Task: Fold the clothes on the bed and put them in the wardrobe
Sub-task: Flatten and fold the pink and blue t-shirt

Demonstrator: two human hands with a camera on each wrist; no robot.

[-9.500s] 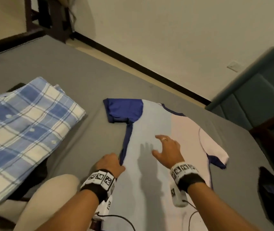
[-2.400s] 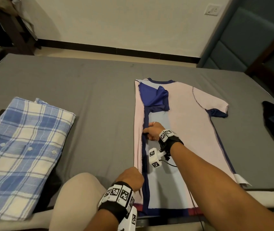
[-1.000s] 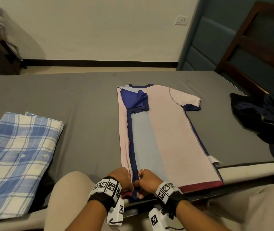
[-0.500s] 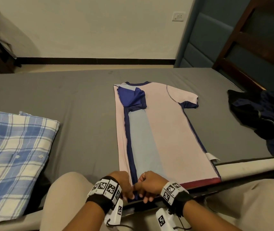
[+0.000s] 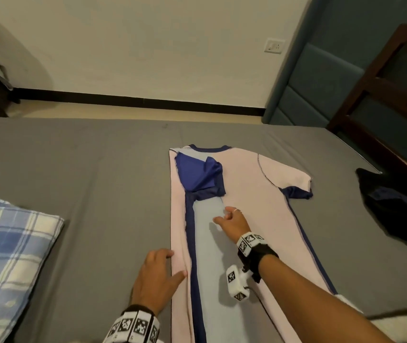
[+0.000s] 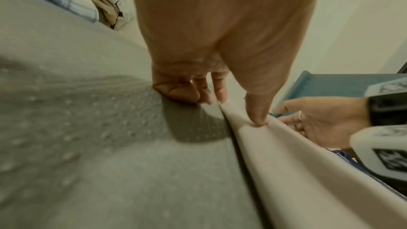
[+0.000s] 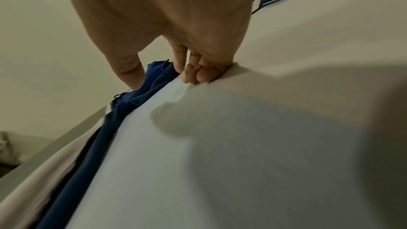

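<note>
Two hands are at work on a grey bed (image 5: 98, 184) that fills most of the room ahead, its far edge running along a pale wall with a dark skirting line. Lying lengthwise on it is a pink and light-blue T-shirt (image 5: 267, 219) with navy trim, its left side already folded in so the navy sleeve sits on the chest; the right sleeve sticks out flat toward the headboard side. Off to the left, a folded blue plaid shirt (image 5: 9, 258) rests near the bed's edge, well apart from the T-shirt. On the right lies a dark heap of clothing (image 5: 400, 209), also apart.

At the T-shirt's folded left edge the left hand (image 5: 155, 280) lies flat, fingers straight and spread, thumb pressing down on the pink fold while the fingers rest on the sheet just beside it. Further up, the right hand (image 5: 232, 222) rests on the light-blue panel below the navy sleeve, its fingers loosely bent and pressing the cloth, not gripping it.
</note>
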